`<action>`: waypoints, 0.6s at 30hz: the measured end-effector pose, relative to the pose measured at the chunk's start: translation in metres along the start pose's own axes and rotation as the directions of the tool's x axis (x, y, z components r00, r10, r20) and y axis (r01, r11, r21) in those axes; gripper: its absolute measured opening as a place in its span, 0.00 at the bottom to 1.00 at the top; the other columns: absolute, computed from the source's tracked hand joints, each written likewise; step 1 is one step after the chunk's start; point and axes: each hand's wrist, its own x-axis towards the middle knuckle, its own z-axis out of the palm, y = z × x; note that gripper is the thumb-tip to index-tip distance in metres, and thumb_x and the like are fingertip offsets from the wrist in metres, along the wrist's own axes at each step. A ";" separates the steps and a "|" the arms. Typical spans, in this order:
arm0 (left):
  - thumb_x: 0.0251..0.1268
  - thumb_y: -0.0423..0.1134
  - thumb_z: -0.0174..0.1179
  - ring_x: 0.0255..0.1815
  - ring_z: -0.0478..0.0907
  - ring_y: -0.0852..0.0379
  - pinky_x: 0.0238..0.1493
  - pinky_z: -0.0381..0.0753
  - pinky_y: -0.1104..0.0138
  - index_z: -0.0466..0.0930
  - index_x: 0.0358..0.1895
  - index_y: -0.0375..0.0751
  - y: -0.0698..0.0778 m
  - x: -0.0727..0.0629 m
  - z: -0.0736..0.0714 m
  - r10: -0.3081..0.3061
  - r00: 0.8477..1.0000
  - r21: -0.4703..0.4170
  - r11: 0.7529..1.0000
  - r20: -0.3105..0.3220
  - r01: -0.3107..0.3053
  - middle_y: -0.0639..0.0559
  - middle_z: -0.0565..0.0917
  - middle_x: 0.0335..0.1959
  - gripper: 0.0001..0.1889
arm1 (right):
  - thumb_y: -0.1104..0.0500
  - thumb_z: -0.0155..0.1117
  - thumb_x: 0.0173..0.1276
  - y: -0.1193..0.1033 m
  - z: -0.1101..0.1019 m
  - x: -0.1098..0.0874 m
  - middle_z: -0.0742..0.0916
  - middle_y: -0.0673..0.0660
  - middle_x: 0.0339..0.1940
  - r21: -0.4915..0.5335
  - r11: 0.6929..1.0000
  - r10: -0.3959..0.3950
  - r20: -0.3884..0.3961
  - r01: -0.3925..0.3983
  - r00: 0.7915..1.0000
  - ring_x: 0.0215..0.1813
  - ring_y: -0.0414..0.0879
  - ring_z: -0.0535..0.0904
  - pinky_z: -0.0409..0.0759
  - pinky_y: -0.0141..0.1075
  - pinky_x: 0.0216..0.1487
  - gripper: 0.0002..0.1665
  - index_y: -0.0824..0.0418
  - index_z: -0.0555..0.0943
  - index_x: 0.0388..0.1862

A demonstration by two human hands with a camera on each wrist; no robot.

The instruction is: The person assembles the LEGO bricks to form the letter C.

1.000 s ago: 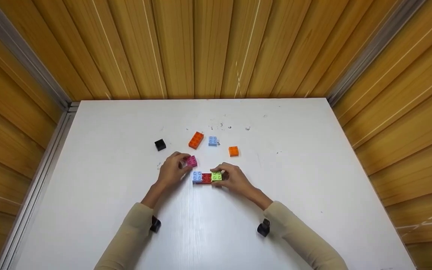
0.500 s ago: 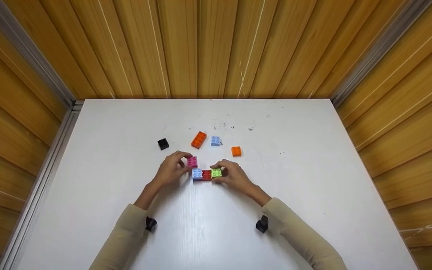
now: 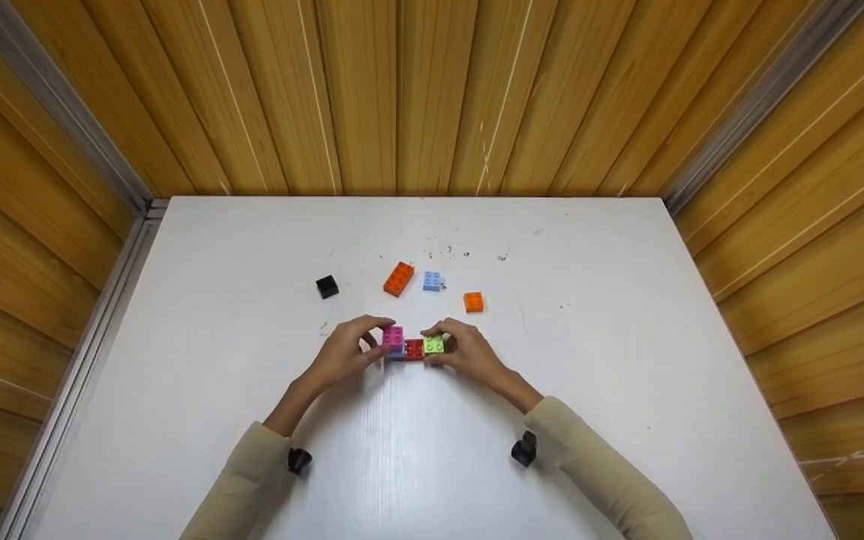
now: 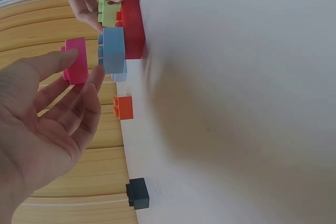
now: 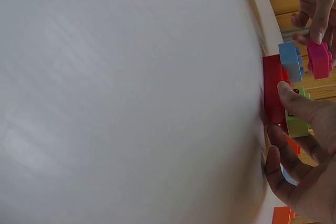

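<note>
My left hand [image 3: 343,351] pinches a pink toy building brick [image 3: 393,337] between thumb and fingers. The pink brick is held just above a light blue brick [image 4: 113,51], with a gap between the two in the left wrist view. That blue brick sits on the left end of a longer red brick [image 3: 413,349], which lies on the table. On the red brick's right end is a lime green brick [image 3: 433,344]. My right hand [image 3: 475,355] grips the green brick from the right side. Red studs show between the blue and green bricks.
Beyond the hands on the white table [image 3: 589,337] lie a black brick [image 3: 327,286], a long orange-red brick [image 3: 398,279], another light blue brick [image 3: 432,281] and a small orange brick [image 3: 473,302]. Wood-look panels [image 3: 432,97] stand along the back and sides.
The left hand has brought the pink brick nearer and slightly right, from behind the blue brick to over it. The right hand stays on the green brick.
</note>
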 end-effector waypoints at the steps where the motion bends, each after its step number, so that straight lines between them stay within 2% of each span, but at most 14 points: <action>1: 0.65 0.29 0.67 0.41 0.86 0.48 0.46 0.85 0.52 0.79 0.63 0.34 0.000 -0.001 0.001 -0.005 1.000 0.004 1.000 0.011 0.005 0.39 0.85 0.57 0.23 | 0.61 0.79 0.58 0.000 0.000 0.000 0.89 0.57 0.49 -0.001 1.000 -0.002 -0.002 0.002 1.000 0.43 0.44 0.79 0.78 0.30 0.46 0.24 0.62 0.85 0.55; 4: 0.64 0.27 0.66 0.40 0.86 0.48 0.46 0.85 0.51 0.80 0.64 0.35 0.001 -0.004 0.002 -0.017 1.000 0.019 1.000 0.023 0.016 0.40 0.86 0.56 0.23 | 0.61 0.79 0.58 -0.001 0.001 0.000 0.89 0.58 0.48 0.006 1.000 -0.009 -0.004 0.009 1.000 0.43 0.44 0.79 0.77 0.30 0.45 0.24 0.62 0.85 0.54; 10: 0.61 0.27 0.68 0.39 0.86 0.50 0.46 0.84 0.53 0.83 0.60 0.38 0.002 -0.003 0.007 -0.051 0.999 0.066 0.997 -0.010 0.051 0.43 0.87 0.53 0.22 | 0.62 0.79 0.57 0.000 0.000 0.001 0.89 0.59 0.48 0.034 0.999 -0.013 -0.006 0.013 1.000 0.43 0.48 0.80 0.78 0.31 0.45 0.23 0.62 0.85 0.53; 15: 0.61 0.29 0.70 0.38 0.86 0.52 0.43 0.83 0.59 0.83 0.60 0.39 0.003 0.000 0.010 -0.063 0.997 0.109 0.992 -0.043 0.067 0.44 0.88 0.52 0.22 | 0.62 0.79 0.58 0.002 0.000 0.001 0.89 0.59 0.49 0.034 0.999 -0.026 -0.005 0.026 1.000 0.43 0.47 0.79 0.78 0.32 0.45 0.23 0.63 0.85 0.53; 18: 0.61 0.32 0.71 0.37 0.86 0.54 0.40 0.81 0.63 0.84 0.60 0.41 0.003 0.000 0.010 -0.065 0.997 0.134 0.989 -0.037 0.069 0.46 0.89 0.52 0.22 | 0.62 0.78 0.59 0.002 0.000 0.001 0.89 0.58 0.49 0.038 0.999 -0.023 0.004 0.022 1.000 0.43 0.45 0.79 0.77 0.30 0.45 0.23 0.62 0.84 0.53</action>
